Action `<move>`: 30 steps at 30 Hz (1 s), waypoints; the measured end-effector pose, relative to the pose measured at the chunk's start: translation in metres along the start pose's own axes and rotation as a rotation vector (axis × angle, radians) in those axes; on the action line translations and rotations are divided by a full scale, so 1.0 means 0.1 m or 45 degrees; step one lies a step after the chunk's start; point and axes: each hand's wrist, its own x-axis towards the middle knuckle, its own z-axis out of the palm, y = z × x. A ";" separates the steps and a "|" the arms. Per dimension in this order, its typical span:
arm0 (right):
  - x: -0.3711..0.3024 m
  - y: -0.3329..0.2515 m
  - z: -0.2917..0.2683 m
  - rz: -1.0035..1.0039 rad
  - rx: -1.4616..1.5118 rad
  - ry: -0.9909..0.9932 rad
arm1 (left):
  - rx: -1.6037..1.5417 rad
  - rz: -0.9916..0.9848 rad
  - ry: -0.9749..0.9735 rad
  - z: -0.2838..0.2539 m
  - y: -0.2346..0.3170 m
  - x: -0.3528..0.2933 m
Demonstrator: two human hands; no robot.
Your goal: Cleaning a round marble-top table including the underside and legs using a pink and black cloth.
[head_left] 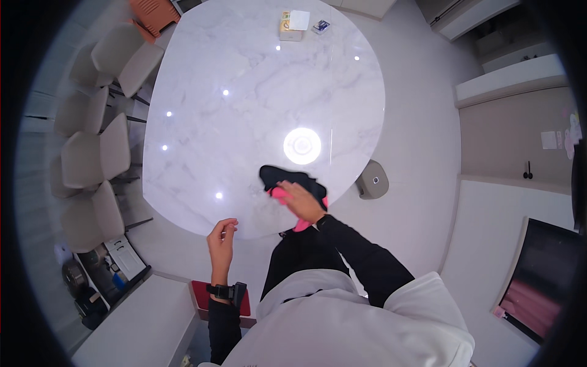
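Note:
A black and pink cloth [275, 176] lies bunched on the white marbled table [202, 140], near its front edge. My right hand [299, 199] rests on top of it, fingers stretched out and flat against the fabric. Part of the pink side shows beside the fingers, and another pink end hangs by the wrist at the table edge. My left hand [221, 237] is raised at the front edge, away from the cloth. Its fingers are loosely bent and appear to hold nothing. A black band with a dark device [229, 292] is strapped around the left wrist.
A tissue box [291, 30] and a small blue packet [321, 26] sit at the table's far end. Several beige chairs [113, 150] line the left side. At the right edge stands a grey-beige stool [373, 180]. A bright lamp reflection shows beyond the cloth.

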 end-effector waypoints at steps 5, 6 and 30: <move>-0.25 0.36 -0.09 0.323 0.120 0.176 | -0.074 0.037 0.010 0.11 -0.18 -0.37; -0.21 0.33 -0.14 0.222 -0.037 0.181 | -0.091 0.030 0.031 0.12 -0.24 -0.47; 1.86 -0.50 1.06 0.018 0.720 -0.674 | -0.487 -0.181 0.966 -0.19 -0.87 -1.20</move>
